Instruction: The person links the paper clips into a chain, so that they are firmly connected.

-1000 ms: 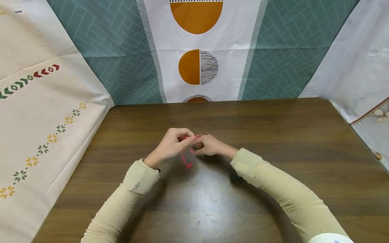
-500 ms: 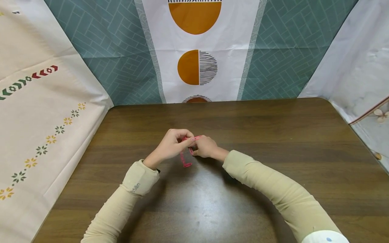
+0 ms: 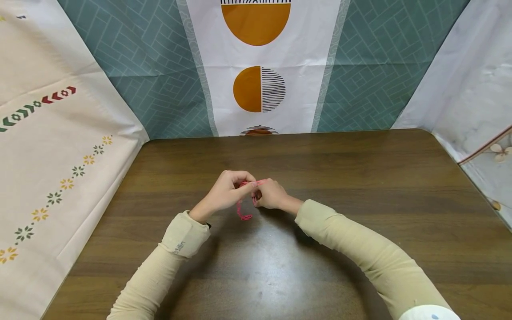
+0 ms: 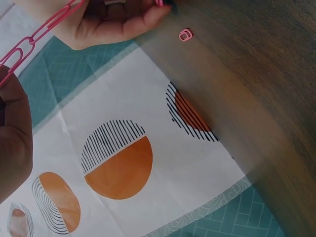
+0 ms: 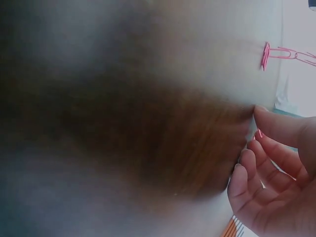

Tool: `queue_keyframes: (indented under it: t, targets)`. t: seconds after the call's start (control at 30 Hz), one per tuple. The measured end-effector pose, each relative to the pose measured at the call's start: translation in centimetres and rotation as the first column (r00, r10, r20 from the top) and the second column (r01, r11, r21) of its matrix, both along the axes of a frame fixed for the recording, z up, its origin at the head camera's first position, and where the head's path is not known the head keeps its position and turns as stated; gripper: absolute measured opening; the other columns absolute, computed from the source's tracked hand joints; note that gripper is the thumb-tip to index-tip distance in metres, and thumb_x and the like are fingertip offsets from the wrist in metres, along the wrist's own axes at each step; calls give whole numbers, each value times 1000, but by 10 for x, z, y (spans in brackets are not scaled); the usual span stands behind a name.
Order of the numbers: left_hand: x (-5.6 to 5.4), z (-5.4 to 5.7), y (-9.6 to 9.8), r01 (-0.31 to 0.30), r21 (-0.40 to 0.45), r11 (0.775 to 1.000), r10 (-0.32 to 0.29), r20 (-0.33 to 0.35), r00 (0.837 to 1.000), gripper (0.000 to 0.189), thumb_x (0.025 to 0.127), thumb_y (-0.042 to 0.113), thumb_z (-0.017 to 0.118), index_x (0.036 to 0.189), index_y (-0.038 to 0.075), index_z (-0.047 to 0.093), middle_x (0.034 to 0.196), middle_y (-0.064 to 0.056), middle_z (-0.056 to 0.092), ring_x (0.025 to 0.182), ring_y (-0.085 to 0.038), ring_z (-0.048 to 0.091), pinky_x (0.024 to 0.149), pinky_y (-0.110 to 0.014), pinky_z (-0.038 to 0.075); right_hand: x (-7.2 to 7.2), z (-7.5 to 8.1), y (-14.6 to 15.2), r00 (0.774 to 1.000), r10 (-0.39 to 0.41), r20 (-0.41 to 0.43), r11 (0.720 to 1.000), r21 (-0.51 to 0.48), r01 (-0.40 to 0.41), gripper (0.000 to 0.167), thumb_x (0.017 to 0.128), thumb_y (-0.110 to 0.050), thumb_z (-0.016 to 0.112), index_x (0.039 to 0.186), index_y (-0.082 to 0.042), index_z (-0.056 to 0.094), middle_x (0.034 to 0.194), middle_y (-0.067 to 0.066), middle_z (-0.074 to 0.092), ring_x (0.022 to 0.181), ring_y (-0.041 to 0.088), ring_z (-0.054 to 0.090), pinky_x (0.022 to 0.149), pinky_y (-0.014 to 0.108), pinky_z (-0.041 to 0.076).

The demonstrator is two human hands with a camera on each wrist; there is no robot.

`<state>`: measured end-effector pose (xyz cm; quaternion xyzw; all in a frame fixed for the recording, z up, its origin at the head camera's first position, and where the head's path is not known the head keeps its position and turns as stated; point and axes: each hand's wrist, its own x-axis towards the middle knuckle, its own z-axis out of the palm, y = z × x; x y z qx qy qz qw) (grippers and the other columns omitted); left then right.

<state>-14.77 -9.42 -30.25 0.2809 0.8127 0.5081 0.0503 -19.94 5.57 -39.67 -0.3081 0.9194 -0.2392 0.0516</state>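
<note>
Left hand (image 3: 228, 189): thumb and fingertips pinched on a chain of linked pink wire paper clips (image 4: 32, 41), held above the brown wood-grain tabletop (image 3: 340, 173). One length hangs beneath; another reaches across the right hand (image 3: 273, 194), whose fingertips grip a pink paper clip (image 3: 254, 201). Hanging end's contact with tabletop: undetermined.

Left hand (image 3: 224, 190) and right hand (image 3: 273, 194) side by side over table (image 3: 340, 164). Paper-clip chain (image 3: 246, 217) runs between them, one end hanging below left hand. Backdrop (image 3: 304, 84) behind table; left cloth (image 3: 60, 169), right cloth (image 3: 476, 102) flanking.
</note>
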Motion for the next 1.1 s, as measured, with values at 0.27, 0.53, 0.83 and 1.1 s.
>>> queue_keyframes:
  t: [0.27,0.53,0.83,1.1]
  targets:
    - [-1,-2,4,10,11,1000,-10,18,1000,10,86,-2,57,80,-3,64,49,2,43,40,-13,41,42,-20,31,7,-4,14,997,69,18,992,-108,-67,15,69,-7,77,64,-10,63,56,-5,56,51,3,48,50,19,38]
    - [0,-3,10,13,-1,1000,-13,75,997,9,87,1,56,83,-3,63,50,2,41,39,-19,42,40,-19,32,15,-1,34,994,75,74,988,-143,-63,16,75,-1,67,62,-10,63,55,-7,55,50,2,45,50,18,38]
    - [1,-5,13,34,-16,999,-34,30,999,9,87,-3,55,81,-4,63,50,2,40,37,-10,40,38,-18,30,25,15,55,961,100,258,975,-217,-43,17,80,8,54,69,-3,60,64,5,61,55,9,53,51,21,42]
    - [3,-10,18,24,-12,1000,-24,1,1000,10,86,-3,56,79,-4,63,48,2,42,37,-7,39,38,-18,29,30,26,72,947,128,293,956,-290,-40,13,84,3,53,72,-1,58,63,7,57,58,14,53,52,23,43]
